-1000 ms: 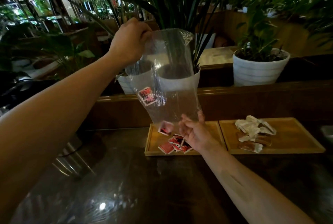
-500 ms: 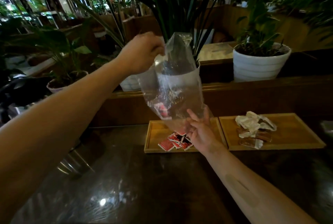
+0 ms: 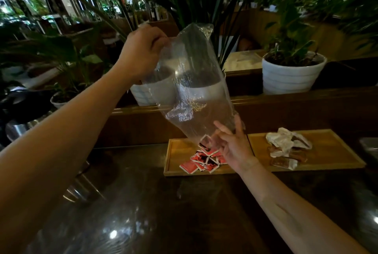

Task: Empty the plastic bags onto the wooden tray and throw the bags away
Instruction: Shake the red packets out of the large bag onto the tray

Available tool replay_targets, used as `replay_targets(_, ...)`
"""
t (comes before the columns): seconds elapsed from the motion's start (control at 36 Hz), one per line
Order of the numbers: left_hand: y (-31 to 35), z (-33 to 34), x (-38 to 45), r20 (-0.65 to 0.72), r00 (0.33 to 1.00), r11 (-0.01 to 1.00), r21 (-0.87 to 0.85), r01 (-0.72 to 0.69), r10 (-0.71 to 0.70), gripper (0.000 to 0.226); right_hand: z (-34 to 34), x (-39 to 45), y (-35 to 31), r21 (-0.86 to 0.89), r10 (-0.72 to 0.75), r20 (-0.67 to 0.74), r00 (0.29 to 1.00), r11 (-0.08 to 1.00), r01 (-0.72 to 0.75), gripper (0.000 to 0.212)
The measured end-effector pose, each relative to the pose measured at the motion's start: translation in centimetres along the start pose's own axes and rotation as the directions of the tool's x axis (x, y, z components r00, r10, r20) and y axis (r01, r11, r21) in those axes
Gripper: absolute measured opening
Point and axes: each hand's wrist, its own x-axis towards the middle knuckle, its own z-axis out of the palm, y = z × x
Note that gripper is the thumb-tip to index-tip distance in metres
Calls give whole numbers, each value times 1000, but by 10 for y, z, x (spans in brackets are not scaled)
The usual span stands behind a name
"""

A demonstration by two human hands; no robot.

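clear plastic bag (image 3: 196, 90) held upended above the left wooden tray (image 3: 173, 159), pinched at its upper, closed end by the left hand (image 3: 143, 53), mouth held wide by the spread fingers of the right hand (image 3: 235, 147). one last red-and-white sachet (image 3: 206, 141) just at the mouth; the rest piled (image 3: 204, 160) on the tray's right half, toward its near edge. judged nearly emptied; binning not yet done. right wooden tray (image 3: 327, 151), edge to edge with the left near the counter's (image 3: 184, 212) far edge, already carrying pale and brown packets (image 3: 286, 147). no writing or brand legible on any packet.
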Motion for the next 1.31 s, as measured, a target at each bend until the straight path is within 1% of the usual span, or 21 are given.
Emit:
replay_targets(0.06, -5, -8, -3, -24, 999, 999, -22, 45, -45, 26, 3, -2, -9, -10, -20, -48, 999, 1000, 20, 68)
replay_targets(0.11, -14, -14, -7, -36, 992, 989, -84, 121, -124, 22, 5, -5, -20, -19, -35, -102, 994, 999, 33, 56)
replay_targets(0.19, -26, -19, -18, -69, 971, 956, -205, 211, -229, 19, 8, -11, -37, -116, -116, -168, 979, 989, 97, 44)
replay_targets(0.28, -34, -18, -33, -86, 955, 929, -274, 250, -283, 16, 7, -16, -53, -195, -214, -203, 956, 965, 175, 35)
replay_targets(0.33, -38, -15, -43, -90, 943, 905, -324, 276, -320, 16, 5, -20, -63, -226, -270, -210, 940, 948, 222, 31)
replay_targets(0.42, -39, -12, -53, -132, 918, 867, -403, 294, -373, 23, 7, -28, -77, -277, -348, -226, 910, 918, 283, 31)
replay_targets(0.5, -33, -6, -60, -175, 893, 832, -470, 294, -414, 23, 7, -37, -88, -318, -404, -231, 885, 891, 324, 27)
replay_targets(0.56, -27, 2, -66, -168, 886, 803, -518, 293, -432, 23, 3, -44, -96, -348, -434, -239, 869, 874, 340, 27)
replay_targets(0.67, -3, 27, -85, -75, 897, 731, -611, 304, -436, 18, -15, -59, -114, -411, -503, -312, 806, 836, 363, 21)
replay_targets(0.81, 37, 69, -110, 81, 922, 693, -635, 341, -379, 11, -59, -82, -139, -508, -607, -433, 666, 775, 376, 19)
replay_targets(0.89, 59, 96, -123, 230, 895, 618, -656, 433, -383, 10, -87, -102, -158, -516, -628, -498, 599, 769, 377, 23)
replay_targets(0.94, 76, 113, -131, 305, 883, 583, -665, 466, -358, 7, -107, -118, -169, -526, -627, -521, 579, 770, 361, 16)
replay_targets(1.03, 110, 129, -139, 387, 872, 547, -680, 489, -299, 9, -135, -142, -185, -574, -641, -516, 568, 751, 327, 8)
replay_targets(1.08, 135, 140, -144, 432, 862, 519, -689, 506, -266, 14, -153, -158, -197, -616, -658, -511, 553, 729, 298, 9)
replay_targets(1.17, 173, 155, -152, 471, 858, 531, -683, 502, -205, 15, -181, -182, -216, -680, -713, -488, 503, 672, 292, 9)
replay_targets(1.19, 187, 159, -154, 478, 856, 526, -686, 503, -197, 14, -189, -189, -222, -700, -723, -479, 497, 657, 280, 10)
replay_targets(1.31, 244, 177, -166, 513, 828, 478, -682, 554, -226, 18, -222, -219, -245, -762, -729, -482, 485, 623, 178, 23)
